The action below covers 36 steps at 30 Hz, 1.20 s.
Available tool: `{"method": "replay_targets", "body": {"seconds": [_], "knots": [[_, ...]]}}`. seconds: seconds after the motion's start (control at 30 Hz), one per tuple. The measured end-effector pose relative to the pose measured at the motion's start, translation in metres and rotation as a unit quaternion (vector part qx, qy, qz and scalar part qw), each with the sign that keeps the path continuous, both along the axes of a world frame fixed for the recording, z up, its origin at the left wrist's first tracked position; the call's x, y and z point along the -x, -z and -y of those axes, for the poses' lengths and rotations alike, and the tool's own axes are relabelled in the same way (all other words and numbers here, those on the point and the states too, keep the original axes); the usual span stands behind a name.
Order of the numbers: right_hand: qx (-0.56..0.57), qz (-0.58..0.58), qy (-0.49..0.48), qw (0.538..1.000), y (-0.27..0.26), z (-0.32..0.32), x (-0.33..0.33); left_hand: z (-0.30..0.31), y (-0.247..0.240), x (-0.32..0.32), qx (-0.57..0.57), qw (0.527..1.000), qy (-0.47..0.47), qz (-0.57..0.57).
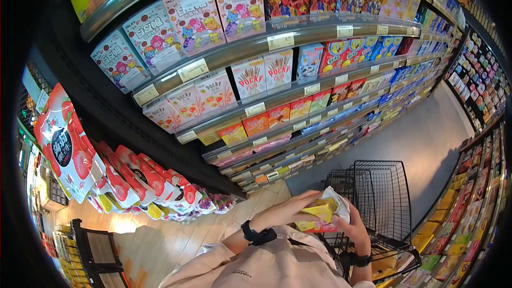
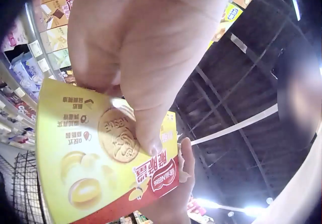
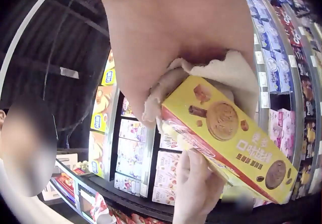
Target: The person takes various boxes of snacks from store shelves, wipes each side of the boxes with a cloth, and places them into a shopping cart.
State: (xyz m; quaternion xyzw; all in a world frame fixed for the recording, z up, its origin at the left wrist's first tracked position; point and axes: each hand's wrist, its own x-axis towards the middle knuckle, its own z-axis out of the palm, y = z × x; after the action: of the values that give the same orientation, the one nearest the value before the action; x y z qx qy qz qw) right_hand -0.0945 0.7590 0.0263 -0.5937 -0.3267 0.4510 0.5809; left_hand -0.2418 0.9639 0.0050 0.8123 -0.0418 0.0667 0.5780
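Observation:
A yellow and red biscuit box is held in front of the person's chest. My left hand grips it, the thumb lying across the printed yellow face of the box in the left wrist view. At the other end, my right hand holds a crumpled white tissue against the box. In the right wrist view the torn-edged tissue wraps round that end, under the right palm. The left fingers show beneath the box there.
A black wire shopping cart stands just beyond the right hand. Shelves of boxed snacks run along the front, and more packets line the shelf at right. Red strawberry pouches hang at the left.

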Motion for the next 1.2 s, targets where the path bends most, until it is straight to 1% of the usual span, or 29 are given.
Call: {"method": "replay_targets", "body": {"seconds": [0.07,0.1,0.13,0.17,0.2,0.23,0.27,0.3,0.33,0.37,0.43,0.47,0.53,0.57,0.6,0.63,0.67,0.7,0.77,0.83,0.87,0.9,0.97,1.07,1.1,1.13,1.17,1.2], "knots": [[0.024,-0.103,0.080,0.991,0.007,0.008,0.004,0.002,0.005,0.002,-0.011,1.000,0.003,-0.006],[0.036,-0.122,0.088,0.988,0.019,0.016,0.003,0.004,0.004,0.002,0.045,0.998,0.003,-0.039],[0.032,-0.118,0.087,0.989,0.030,0.021,0.001,0.005,0.003,0.003,0.100,0.992,0.003,-0.071],[0.018,-0.179,0.083,0.980,0.040,0.025,-0.002,0.005,0.009,0.003,0.115,0.987,0.011,-0.110],[0.003,-0.239,0.079,0.968,0.041,0.023,-0.004,0.006,0.008,0.003,0.111,0.988,0.010,-0.106],[-0.047,-0.264,0.043,0.962,0.041,0.017,-0.004,0.008,0.005,0.002,0.127,0.988,-0.019,-0.090],[-0.050,-0.261,0.040,0.963,0.042,0.013,-0.002,0.011,0.004,0.002,0.143,0.986,-0.048,-0.074],[-0.057,-0.277,0.059,0.957,0.044,0.010,0.001,0.012,0.008,0.001,0.137,0.987,-0.063,-0.059],[-0.063,-0.293,0.077,0.951,0.045,0.005,0.002,0.012,0.010,0.001,0.132,0.988,-0.064,-0.054],[-0.073,-0.285,0.052,0.954,0.043,0.002,0.002,0.010,0.010,0.001,0.158,0.983,-0.064,-0.068],[-0.070,-0.299,0.049,0.950,0.039,-0.005,0.002,0.008,0.008,0.002,0.209,0.970,-0.063,-0.105],[-0.060,-0.317,0.049,0.945,0.039,-0.007,0.003,0.006,0.007,0.002,0.203,0.972,-0.064,-0.101],[-0.063,-0.301,0.038,0.951,0.036,-0.013,0.004,0.007,0.007,0.001,0.232,0.966,-0.073,-0.093],[-0.066,-0.303,0.034,0.950,0.034,-0.016,0.005,0.008,0.012,0.000,0.232,0.967,-0.089,-0.061],[-0.069,-0.306,0.030,0.949,0.032,-0.019,0.007,0.007,0.012,0.000,0.228,0.968,-0.088,-0.059],[-0.032,-0.300,0.051,0.952,0.026,-0.024,0.010,0.008,0.010,0.000,0.251,0.960,-0.107,-0.070],[-0.034,-0.299,0.051,0.952,0.026,-0.026,0.010,0.007,0.008,0.000,0.274,0.950,-0.126,-0.081],[-0.030,-0.294,0.062,0.953,0.026,-0.027,0.010,0.006,0.006,0.000,0.272,0.951,-0.126,-0.080],[-0.028,-0.288,0.070,0.955,0.027,-0.029,0.010,0.001,0.001,0.000,0.260,0.951,-0.117,-0.120],[-0.041,-0.194,0.109,0.974,0.035,-0.026,0.011,-0.002,0.004,-0.002,0.257,0.954,-0.118,-0.099],[-0.044,-0.193,0.109,0.974,0.047,-0.021,0.011,-0.003,0.005,-0.002,0.256,0.956,-0.118,-0.080],[-0.030,-0.142,0.115,0.983,0.049,-0.020,0.013,-0.004,0.005,-0.002,0.254,0.957,-0.117,-0.078],[-0.006,-0.055,0.135,0.989,0.050,-0.016,0.014,-0.004,0.004,-0.001,0.304,0.940,-0.146,-0.061],[-0.013,-0.029,0.139,0.990,0.040,-0.015,0.018,-0.004,-0.001,-0.001,0.327,0.930,-0.155,-0.059],[-0.034,-0.032,0.134,0.990,0.041,-0.014,0.016,-0.004,0.001,-0.001,0.326,0.931,-0.156,-0.058],[-0.035,-0.032,0.133,0.990,0.044,-0.012,0.016,-0.002,0.005,-0.002,0.322,0.937,-0.129,-0.039],[-0.045,-0.072,0.180,0.980,0.050,-0.010,0.017,0.000,0.008,-0.003,0.318,0.943,-0.101,-0.020],[-0.055,-0.111,0.226,0.966,0.059,-0.007,0.017,0.003,0.010,-0.005,0.317,0.943,-0.100,-0.020]]}}
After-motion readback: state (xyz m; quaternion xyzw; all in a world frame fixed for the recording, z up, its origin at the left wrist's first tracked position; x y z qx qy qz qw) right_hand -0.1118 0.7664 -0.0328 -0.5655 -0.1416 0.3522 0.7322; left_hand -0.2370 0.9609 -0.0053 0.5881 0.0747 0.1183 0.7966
